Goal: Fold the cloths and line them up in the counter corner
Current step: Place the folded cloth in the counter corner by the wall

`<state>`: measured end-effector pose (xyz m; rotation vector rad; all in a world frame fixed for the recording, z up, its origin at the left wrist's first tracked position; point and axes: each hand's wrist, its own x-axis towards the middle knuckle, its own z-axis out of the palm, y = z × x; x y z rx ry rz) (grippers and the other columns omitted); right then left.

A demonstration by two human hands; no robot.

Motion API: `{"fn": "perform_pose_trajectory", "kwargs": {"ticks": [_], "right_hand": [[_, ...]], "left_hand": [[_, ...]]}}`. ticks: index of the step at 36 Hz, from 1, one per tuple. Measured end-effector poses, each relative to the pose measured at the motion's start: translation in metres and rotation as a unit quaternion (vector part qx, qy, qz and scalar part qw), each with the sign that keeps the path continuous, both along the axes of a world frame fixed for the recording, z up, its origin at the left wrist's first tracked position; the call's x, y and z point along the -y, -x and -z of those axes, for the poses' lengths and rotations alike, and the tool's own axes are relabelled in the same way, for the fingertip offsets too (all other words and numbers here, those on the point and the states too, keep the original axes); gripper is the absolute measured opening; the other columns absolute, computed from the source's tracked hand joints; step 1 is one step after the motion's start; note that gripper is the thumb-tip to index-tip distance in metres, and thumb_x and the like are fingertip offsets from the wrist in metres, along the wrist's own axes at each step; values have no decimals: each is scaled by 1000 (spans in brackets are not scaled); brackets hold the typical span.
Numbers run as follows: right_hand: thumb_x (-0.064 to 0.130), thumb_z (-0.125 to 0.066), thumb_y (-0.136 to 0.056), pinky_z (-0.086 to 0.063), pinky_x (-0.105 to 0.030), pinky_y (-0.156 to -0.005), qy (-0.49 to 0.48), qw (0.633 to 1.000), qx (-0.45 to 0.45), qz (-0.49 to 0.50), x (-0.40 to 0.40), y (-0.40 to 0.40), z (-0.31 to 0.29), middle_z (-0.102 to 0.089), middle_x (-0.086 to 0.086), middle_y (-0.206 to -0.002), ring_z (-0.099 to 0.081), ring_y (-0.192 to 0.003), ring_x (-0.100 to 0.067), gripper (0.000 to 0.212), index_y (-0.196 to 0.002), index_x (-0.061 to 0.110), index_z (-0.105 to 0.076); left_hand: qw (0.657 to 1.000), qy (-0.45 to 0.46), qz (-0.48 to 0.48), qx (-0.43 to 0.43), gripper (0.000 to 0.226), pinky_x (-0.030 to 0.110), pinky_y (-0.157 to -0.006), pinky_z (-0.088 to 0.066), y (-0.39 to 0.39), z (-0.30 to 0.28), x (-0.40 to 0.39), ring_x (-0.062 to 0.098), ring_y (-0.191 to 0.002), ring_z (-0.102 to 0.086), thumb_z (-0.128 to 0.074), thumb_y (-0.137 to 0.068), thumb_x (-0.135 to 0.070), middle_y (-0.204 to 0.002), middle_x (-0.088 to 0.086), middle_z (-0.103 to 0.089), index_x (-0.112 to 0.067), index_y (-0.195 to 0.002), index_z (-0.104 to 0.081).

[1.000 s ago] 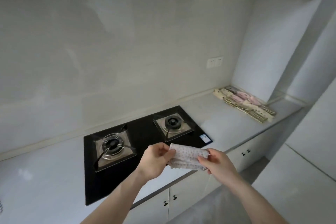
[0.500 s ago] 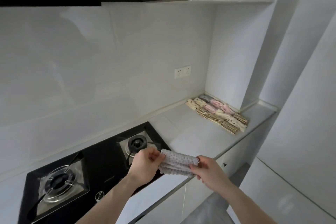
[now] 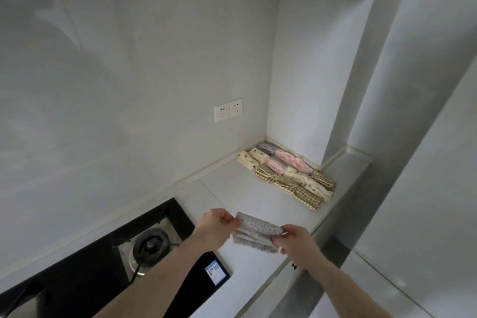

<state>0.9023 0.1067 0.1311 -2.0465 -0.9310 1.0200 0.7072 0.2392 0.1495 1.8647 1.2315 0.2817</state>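
Left hand pinches the left end of a folded dotted cloth; right hand pinches its right end. Both grips closed on the fabric, which is held off the tabletop above its front edge. Row of folded cloths, cream, pink, grey and checked, lies in the corner at about one o'clock from the grip, well apart. Black hob at eight o'clock, burner beside the left forearm. Twin wall sockets at twelve o'clock.
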Motion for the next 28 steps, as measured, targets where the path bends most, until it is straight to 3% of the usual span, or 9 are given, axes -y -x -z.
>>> {"fn": "perform_pose_trajectory", "kwargs": {"ticks": [5,8,12,18,25,28], "right_hand": [[19,-62,-96,-47,-28,-62,42,994,-71,76,-43,-29,22,-69,-7,-80,-62,-68,-15,13,-99,9,-68],[8,-58,-98,-44,-30,-62,76,975,-156,137,-76,-52,34,-65,-12,-87,-58,-73,-21,3,-97,8,-60],[9,-60,-95,-46,-29,-59,90,972,-164,145,-124,-79,63,-67,-12,-86,-61,-73,-20,10,-100,4,-66],[4,-56,-95,-44,-23,-45,135,967,-163,144,-197,-115,96,-67,-13,-80,-59,-63,-17,11,-100,-1,-65],[6,-59,-94,-34,-25,-51,153,964,-178,122,-270,-149,135,-62,-8,-62,-50,-53,-16,18,-77,4,-62],[-1,-61,-92,-33,-24,-48,171,961,-194,101,-291,-160,151,-62,-9,-60,-48,-47,-15,9,-84,0,-65]], "left_hand": [[1000,7,15,-24,16,25,-67,-53,-23,9,-37,14,-87,-68,-68,-91,-44,-99,-8,-68,-29,-95,-64],[999,2,3,-32,13,22,-61,-49,-26,14,-57,13,-78,-64,-67,-92,-38,-99,-8,-64,-27,-98,-64],[998,-8,-22,-54,1,17,-67,-49,-22,24,-79,6,-82,-63,-66,-90,-34,-97,-13,-65,-34,-90,-65],[992,-5,-92,-85,3,11,-70,-43,-26,33,-108,1,-87,-63,-68,-89,-34,-91,-17,-66,-36,-88,-66],[982,1,-160,-100,3,12,-70,-43,-56,43,-131,0,-85,-63,-68,-88,-34,-91,-15,-68,-34,-91,-67],[978,2,-182,-101,3,13,-70,-46,-67,51,-138,0,-83,-63,-68,-88,-36,-92,-17,-67,-36,-90,-66]]}}
